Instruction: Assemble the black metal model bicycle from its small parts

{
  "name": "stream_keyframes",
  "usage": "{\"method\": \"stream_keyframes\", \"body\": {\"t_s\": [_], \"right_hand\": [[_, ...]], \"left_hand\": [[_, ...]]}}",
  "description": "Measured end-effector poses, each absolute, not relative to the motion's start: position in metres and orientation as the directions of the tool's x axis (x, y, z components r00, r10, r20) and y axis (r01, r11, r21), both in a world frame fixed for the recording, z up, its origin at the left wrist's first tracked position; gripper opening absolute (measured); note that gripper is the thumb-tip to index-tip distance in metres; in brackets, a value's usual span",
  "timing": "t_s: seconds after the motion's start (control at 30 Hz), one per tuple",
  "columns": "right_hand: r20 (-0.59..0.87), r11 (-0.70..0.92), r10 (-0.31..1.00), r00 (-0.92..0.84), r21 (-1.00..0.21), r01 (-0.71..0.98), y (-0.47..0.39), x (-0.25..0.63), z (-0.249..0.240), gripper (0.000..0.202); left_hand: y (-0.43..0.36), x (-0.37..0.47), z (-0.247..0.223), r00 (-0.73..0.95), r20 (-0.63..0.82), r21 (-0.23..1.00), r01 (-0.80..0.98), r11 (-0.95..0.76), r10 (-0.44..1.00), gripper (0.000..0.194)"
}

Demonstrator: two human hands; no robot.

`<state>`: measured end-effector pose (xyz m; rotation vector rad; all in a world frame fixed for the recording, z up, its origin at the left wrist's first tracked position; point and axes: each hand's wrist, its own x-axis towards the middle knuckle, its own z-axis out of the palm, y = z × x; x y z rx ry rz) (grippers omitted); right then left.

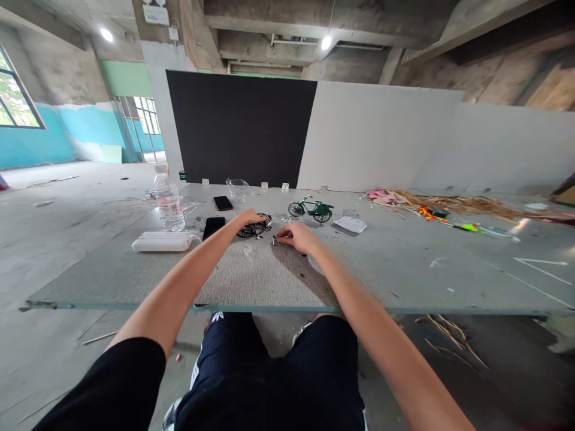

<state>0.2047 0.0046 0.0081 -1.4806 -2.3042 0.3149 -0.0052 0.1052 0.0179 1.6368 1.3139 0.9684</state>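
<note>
A black model bicycle (245, 231) lies on its side on the grey table in front of me. My left hand (250, 216) is closed on its far upper part, near a wheel. Just right of it, my right hand (294, 236) pinches a small shiny metal piece (274, 240) low over the tabletop; its exact kind is too small to tell. Beyond my right hand stands a green model bicycle (311, 208), upright and apart from both hands.
At left are a water bottle (169, 200), a white power strip (162, 242) and two dark phones (223, 203). Clear plastic packaging (239, 189) lies behind. A paper slip (351, 224) and a pile of thin strips (404, 200) lie rightward. The table's front edge (287, 309) crosses above my knees.
</note>
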Motion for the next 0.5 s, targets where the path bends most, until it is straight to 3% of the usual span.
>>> {"method": "stream_keyframes", "body": {"t_s": [0.1, 0.17, 0.37, 0.5], "right_hand": [[0.195, 0.421, 0.907, -0.374, -0.372, 0.827, 0.005, 0.206, 0.007, 0.014], [0.207, 0.430, 0.902, -0.378, -0.374, 0.822, 0.005, 0.206, 0.007, 0.012], [0.360, 0.481, 0.864, -0.351, -0.383, 0.789, 0.008, 0.204, 0.010, 0.013], [0.551, 0.505, 0.810, -0.201, -0.479, 0.718, 0.008, 0.202, 0.012, 0.021]], "left_hand": [[0.109, -0.004, 0.012, 0.068, 0.024, 0.840, 0.540, -0.057, 0.997, 0.042], [0.110, -0.006, 0.007, 0.096, 0.033, 0.841, 0.535, -0.080, 0.995, 0.039], [0.096, -0.013, 0.013, 0.200, 0.132, 0.971, 0.173, -0.167, 0.971, 0.020], [0.077, -0.011, 0.025, 0.197, 0.077, 0.992, -0.110, -0.056, 0.977, 0.020]]}}
